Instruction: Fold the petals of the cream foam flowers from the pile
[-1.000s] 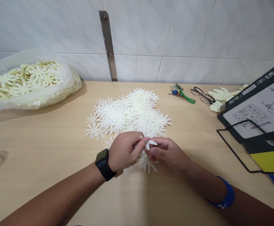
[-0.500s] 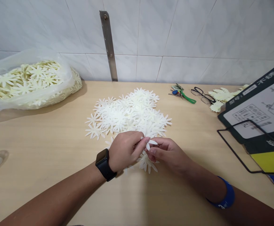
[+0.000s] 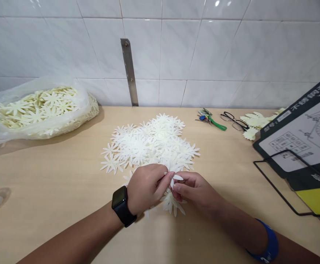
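Observation:
Between my two hands is a white flower-shaped cutout (image 3: 177,177) with long narrow petals, partly covered by my fingers. My left hand (image 3: 148,187), with a black watch on its wrist, pinches it between thumb and fingers. From the other side my right hand (image 3: 193,189) closes its thumb and fingertips on its petals. Just beyond lies a heap of similar white flower cutouts (image 3: 149,141) on the wooden table (image 3: 52,190). Below my hands a further flower cutout (image 3: 173,207) shows, its upper part hidden by my fingers.
At the left, a clear plastic bag (image 3: 83,106) holds many more pale flowers. Toward the back right lie keys with a green strap (image 3: 217,124), eyeglasses (image 3: 235,122) and pale flower pieces (image 3: 255,121). A printed box (image 3: 294,146) and a black wire frame (image 3: 275,198) stand at the right.
The view has tilted up, so everything sits lower in the picture and more tiled wall shows. Both hands keep nearly the same grip on the flower cutout.

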